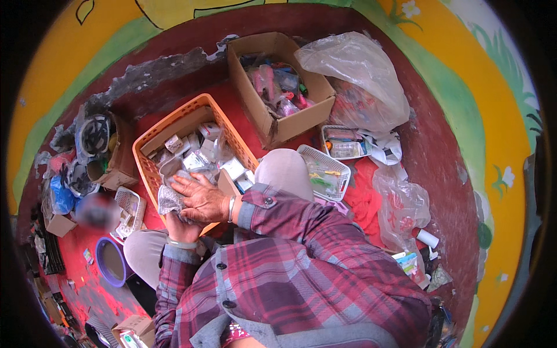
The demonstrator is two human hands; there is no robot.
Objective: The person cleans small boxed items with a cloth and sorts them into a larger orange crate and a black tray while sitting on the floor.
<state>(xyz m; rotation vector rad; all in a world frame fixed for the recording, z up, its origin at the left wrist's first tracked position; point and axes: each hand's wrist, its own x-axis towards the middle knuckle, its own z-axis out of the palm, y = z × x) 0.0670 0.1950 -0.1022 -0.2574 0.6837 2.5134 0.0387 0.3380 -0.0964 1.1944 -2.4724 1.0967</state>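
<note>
Over the near edge of an orange plastic basket (237, 138), my two hands come together at a grey cloth (169, 199). My left hand (183, 228) is underneath, wrapped at the cloth's near side, its fingers mostly hidden. Across the top lies my right hand (203, 196), its fingers stretched out flat over the cloth. Whether something sits inside the cloth I cannot tell. Small white boxes (233, 168) and clear plastic bags fill the basket around my hands. A cardboard flap (227, 184) stands beside my right hand.
Beyond the basket stands a cardboard box (253, 110) of colourful packets, with a large clear plastic bag (354, 75) beside it. White baskets (333, 164) sit to the right of my knee. A purple-rimmed basin (102, 272) and another cardboard box (120, 156) are on the left.
</note>
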